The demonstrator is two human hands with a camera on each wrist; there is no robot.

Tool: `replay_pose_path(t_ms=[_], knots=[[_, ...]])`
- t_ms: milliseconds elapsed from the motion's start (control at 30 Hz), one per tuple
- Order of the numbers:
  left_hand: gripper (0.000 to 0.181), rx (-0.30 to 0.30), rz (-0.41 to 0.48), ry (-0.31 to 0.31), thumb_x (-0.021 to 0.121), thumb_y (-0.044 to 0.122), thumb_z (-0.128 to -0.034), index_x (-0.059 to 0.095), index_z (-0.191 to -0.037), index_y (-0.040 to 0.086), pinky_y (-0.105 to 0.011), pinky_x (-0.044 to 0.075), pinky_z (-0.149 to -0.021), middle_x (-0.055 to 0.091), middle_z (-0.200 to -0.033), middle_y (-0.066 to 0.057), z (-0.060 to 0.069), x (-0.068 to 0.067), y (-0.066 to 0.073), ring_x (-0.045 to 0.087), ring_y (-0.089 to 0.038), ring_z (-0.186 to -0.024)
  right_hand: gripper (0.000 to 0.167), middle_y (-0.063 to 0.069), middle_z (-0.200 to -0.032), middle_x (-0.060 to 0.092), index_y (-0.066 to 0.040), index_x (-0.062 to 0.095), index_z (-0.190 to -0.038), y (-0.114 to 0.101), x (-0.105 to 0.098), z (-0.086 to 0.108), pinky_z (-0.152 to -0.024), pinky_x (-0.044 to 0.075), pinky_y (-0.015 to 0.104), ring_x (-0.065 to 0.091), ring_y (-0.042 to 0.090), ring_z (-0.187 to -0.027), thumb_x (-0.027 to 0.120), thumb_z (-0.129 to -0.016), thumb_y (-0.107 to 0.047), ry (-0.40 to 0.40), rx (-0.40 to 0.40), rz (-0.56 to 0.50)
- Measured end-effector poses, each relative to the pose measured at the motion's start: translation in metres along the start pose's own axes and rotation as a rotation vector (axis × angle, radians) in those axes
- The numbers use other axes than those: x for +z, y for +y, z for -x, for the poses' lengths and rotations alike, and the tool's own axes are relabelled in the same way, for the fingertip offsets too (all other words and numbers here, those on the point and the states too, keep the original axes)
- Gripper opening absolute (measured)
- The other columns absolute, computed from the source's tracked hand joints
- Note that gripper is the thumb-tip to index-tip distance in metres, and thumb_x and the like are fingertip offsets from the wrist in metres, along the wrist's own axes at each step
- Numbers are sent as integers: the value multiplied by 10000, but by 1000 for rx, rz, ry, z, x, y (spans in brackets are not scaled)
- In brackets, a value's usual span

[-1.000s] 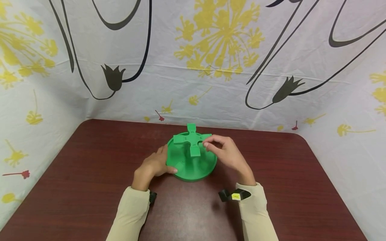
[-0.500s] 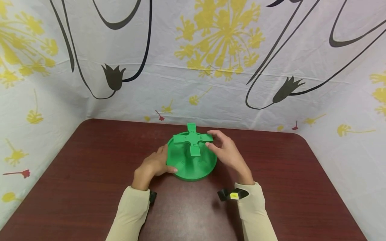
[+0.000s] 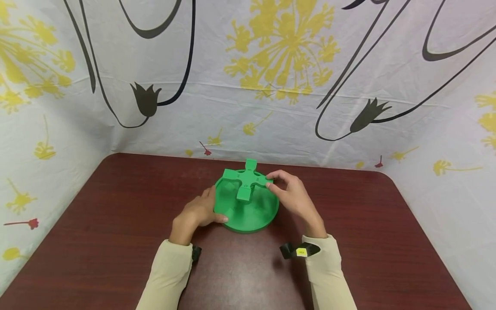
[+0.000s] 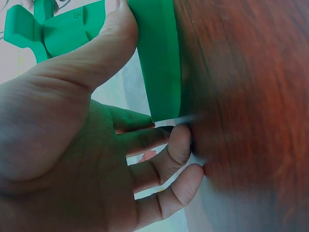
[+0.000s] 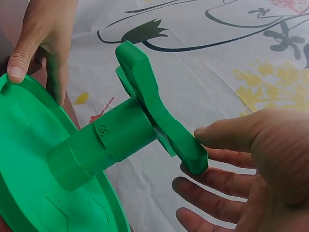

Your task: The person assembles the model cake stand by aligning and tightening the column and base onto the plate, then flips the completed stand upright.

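A round green dish-like base [image 3: 249, 221] with a raised rim lies on the table. From its middle rises a thick cylindrical post [image 5: 106, 140] with numbers on it, topped by a green four-armed cross [image 3: 248, 178]. My left hand [image 3: 198, 210] holds the base's near-left side, its thumb over the rim and its fingers around the outside. At the cross's right arm, my right hand [image 3: 292, 196] pinches the tip between thumb and index finger. In the right wrist view, the other fingers of that hand are spread below the arm.
The dark red-brown wooden table [image 3: 116, 228] has rounded far corners. Behind and beside it hangs a white sheet [image 3: 248, 112] printed with yellow, black and red flowers. A black strap with a yellow label [image 3: 301, 251] sits on the right sleeve.
My right fingers have moved from the gap between two arms to the tip of the right arm. The cross has turned slightly clockwise. My left hand has stayed on the base.
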State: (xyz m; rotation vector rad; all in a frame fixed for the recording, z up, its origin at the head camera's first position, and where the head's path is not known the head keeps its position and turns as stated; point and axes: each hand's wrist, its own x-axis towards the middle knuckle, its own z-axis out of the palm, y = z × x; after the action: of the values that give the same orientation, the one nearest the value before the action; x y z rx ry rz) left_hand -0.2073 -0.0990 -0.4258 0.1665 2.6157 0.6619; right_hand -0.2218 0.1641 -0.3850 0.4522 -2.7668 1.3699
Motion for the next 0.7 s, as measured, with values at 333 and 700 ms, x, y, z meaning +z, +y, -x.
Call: replay_pose_path(t_ms=[333, 700], knots=[[1076, 3, 0, 2, 742, 428, -881, 56, -1579, -18, -538, 314, -1146, 156, -1633, -222, 0, -1, 0, 246, -415, -1475, 162, 79, -1079, 700, -78, 694, -1098, -1, 2, -1, -785, 527, 378, 686, 266, -938, 670, -953, -148, -15, 9, -22], [1076, 20, 13, 14, 752, 418, -876, 67, -1577, -23, -542, 327, -1135, 180, -1626, -223, 2, -1, 0, 268, -426, -1463, 53, 69, -963, 699, -108, 698, -979, -4, 5, -1, -685, 500, 323, 675, 308, -816, 699, -928, -121, -39, -4, -58]])
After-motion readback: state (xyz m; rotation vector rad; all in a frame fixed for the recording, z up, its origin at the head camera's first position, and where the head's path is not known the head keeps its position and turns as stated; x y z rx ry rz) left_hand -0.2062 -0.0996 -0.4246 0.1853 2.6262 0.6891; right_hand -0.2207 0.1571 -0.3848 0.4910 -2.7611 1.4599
